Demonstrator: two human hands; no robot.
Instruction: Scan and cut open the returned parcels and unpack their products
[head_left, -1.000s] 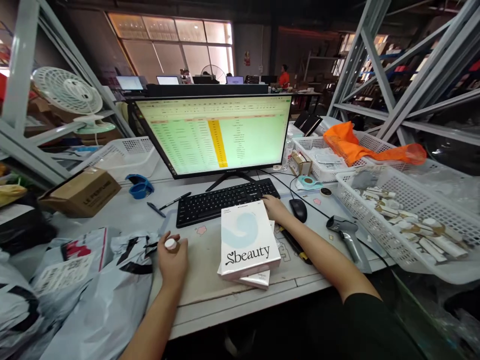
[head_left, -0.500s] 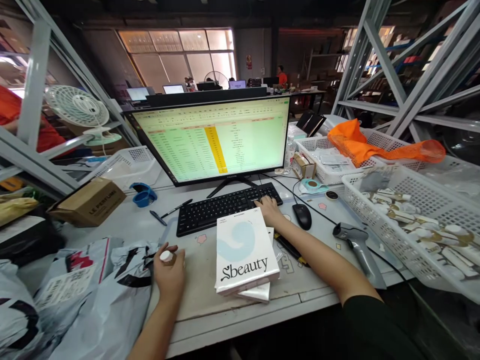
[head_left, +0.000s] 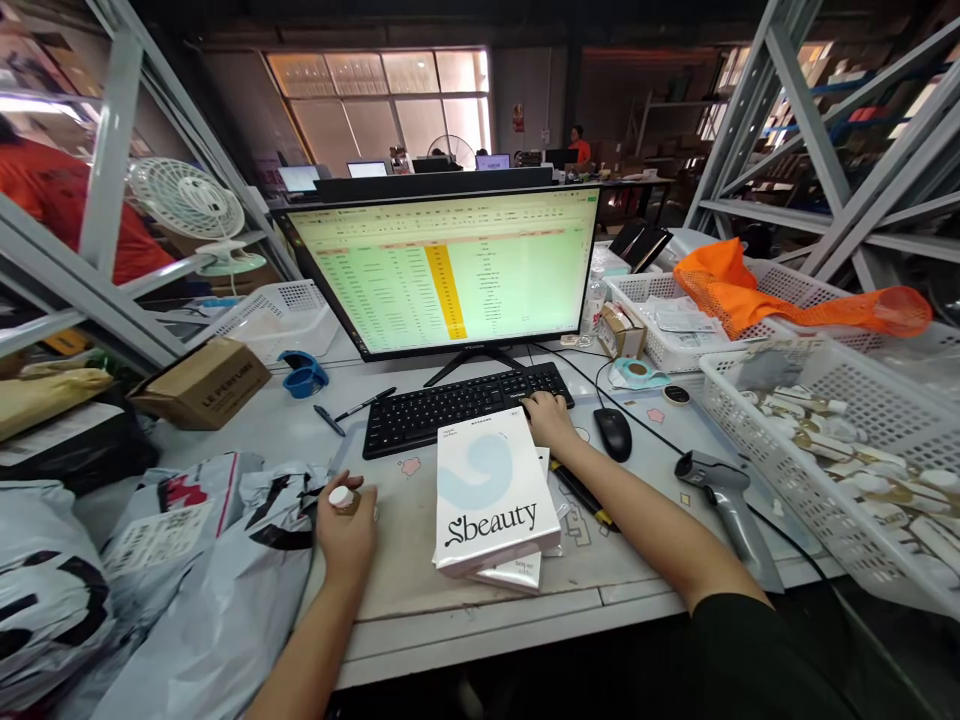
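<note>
My left hand (head_left: 347, 532) is closed around a small white-capped bottle (head_left: 342, 497); mostly its cap shows, the rest hidden by my fingers. It rests over the desk, beside grey plastic mailing bags (head_left: 217, 600). My right hand (head_left: 550, 418) lies on the right end of a black keyboard (head_left: 442, 408), fingers on the keys and holding nothing. Between my arms, a white box (head_left: 491, 490) printed "Sbeauty" lies at an angle on another white box (head_left: 517, 573). Behind the keyboard, a monitor (head_left: 375, 290) displays a spreadsheet with one yellow column.
A black mouse (head_left: 613, 434) and a barcode scanner (head_left: 731, 510) lie right of my forearm. Farther right, a white basket (head_left: 720, 385) holds several small white-capped bottles. A yellow-black cutter (head_left: 581, 495) lies under my forearm. At left are a cardboard box (head_left: 214, 385) and a blue tape dispenser (head_left: 302, 375).
The view has turned slightly left, so the scene sits farther right. My left hand still holds the bottle, and my right hand remains on the keyboard.
</note>
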